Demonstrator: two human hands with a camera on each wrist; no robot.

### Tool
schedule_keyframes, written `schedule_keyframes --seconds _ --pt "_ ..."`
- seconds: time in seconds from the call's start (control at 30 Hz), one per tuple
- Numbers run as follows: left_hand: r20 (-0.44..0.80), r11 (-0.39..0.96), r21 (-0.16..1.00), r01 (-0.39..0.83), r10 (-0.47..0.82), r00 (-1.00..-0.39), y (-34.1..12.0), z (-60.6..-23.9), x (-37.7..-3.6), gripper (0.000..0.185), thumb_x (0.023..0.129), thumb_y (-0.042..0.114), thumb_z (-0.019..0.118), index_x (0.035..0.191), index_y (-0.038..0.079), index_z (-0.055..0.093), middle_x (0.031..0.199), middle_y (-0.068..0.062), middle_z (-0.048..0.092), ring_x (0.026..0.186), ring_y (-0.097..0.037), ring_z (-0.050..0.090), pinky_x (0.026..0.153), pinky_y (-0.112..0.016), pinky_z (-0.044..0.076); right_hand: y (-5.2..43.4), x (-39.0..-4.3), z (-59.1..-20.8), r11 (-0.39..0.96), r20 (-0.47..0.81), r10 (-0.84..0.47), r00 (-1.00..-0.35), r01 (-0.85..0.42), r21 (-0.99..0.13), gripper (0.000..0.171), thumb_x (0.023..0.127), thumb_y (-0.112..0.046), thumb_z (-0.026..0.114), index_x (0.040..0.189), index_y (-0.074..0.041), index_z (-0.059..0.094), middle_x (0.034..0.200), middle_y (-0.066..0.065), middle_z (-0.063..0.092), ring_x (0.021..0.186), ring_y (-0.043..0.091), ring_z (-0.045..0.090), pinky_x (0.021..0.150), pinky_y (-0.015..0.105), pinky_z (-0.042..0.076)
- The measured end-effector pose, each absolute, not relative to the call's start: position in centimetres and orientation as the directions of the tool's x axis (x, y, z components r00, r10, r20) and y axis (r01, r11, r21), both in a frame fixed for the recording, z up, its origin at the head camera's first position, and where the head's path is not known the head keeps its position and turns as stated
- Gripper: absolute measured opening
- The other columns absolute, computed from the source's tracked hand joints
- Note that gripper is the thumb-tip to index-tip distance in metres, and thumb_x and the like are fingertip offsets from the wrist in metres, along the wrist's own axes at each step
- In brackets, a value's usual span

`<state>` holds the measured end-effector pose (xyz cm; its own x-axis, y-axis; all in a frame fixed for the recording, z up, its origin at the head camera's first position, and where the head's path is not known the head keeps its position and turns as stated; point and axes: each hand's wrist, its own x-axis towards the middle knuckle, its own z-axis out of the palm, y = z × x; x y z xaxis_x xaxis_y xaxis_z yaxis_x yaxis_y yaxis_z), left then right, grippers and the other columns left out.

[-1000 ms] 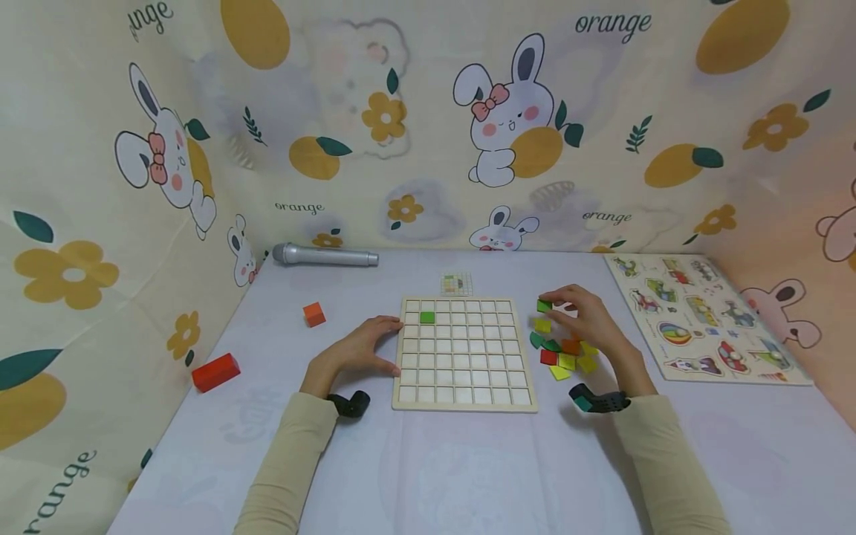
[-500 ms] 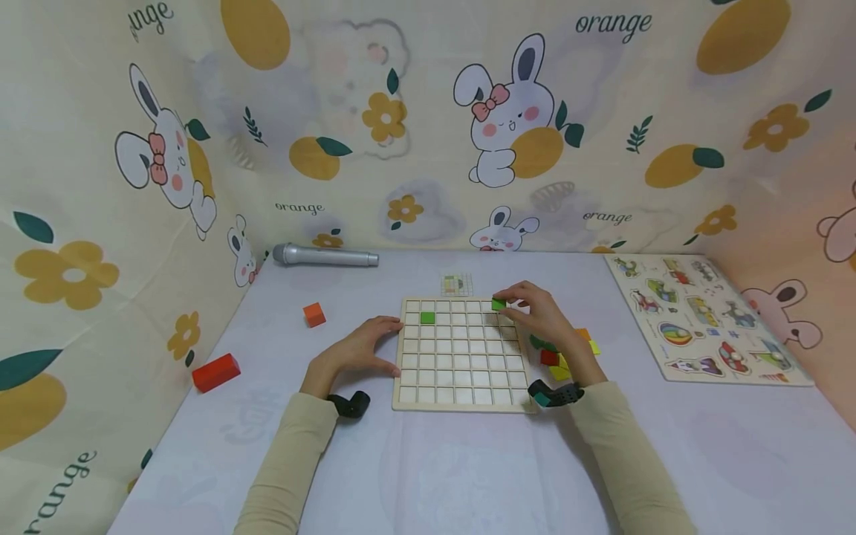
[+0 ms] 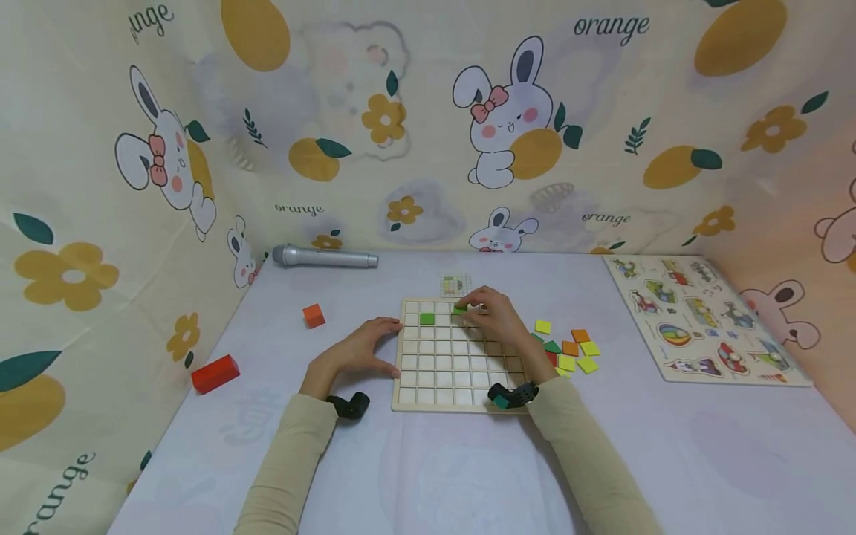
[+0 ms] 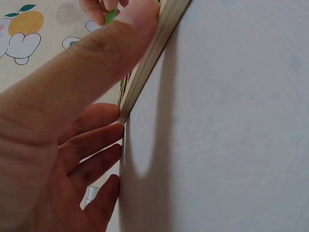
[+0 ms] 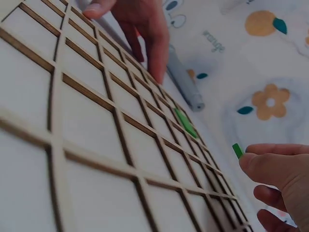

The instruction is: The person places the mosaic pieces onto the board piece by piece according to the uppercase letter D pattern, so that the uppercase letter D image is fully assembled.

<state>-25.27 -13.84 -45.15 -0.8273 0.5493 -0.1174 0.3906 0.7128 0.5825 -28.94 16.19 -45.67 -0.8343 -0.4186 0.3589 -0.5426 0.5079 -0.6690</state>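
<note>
A square wooden grid board [image 3: 464,411] lies flat on the table. One green square tile [image 3: 427,319] sits in a cell near its far left corner. My left hand [image 3: 357,349] touches the board's left edge, thumb near the middle and fingertips farther up, with the fingers spread and fairly straight. Over the far rows of the grid, my right hand [image 3: 498,323] pinches another green tile [image 5: 237,150] between thumb and index finger. In the right wrist view that tile is held on edge, above the board surface.
Several yellow, orange, red and green tiles [image 3: 587,365] lie right of the board. A small pattern card [image 3: 456,284] is behind it. A picture puzzle board [image 3: 709,319] lies far right. Left are an orange cube [image 3: 313,316], a red block [image 3: 215,374] and a grey microphone [image 3: 325,257].
My right hand has carried the green tile leftward from beside the loose tiles to over the board's far rows. The left hand has stayed at the board's edge.
</note>
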Motion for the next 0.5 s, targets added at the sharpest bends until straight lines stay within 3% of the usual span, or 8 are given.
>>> schedule_keyframes --seconds 0.5 --pt "-0.122 0.709 0.590 0.385 0.551 -0.826 -13.8 -44.7 -25.1 0.090 0.067 0.040 0.082 0.140 0.009 0.041 0.149 -0.008 0.032 0.139 -0.027 0.023 0.113 -0.043 0.021 13.7 -29.3 -47.4 0.544 0.357 -0.419 -0.835 -0.546 -0.637 0.012 0.082 -0.013 0.072 0.094 -0.010 0.073 0.098 0.003 0.067 0.090 0.019 0.055 0.073 0.033 0.048"
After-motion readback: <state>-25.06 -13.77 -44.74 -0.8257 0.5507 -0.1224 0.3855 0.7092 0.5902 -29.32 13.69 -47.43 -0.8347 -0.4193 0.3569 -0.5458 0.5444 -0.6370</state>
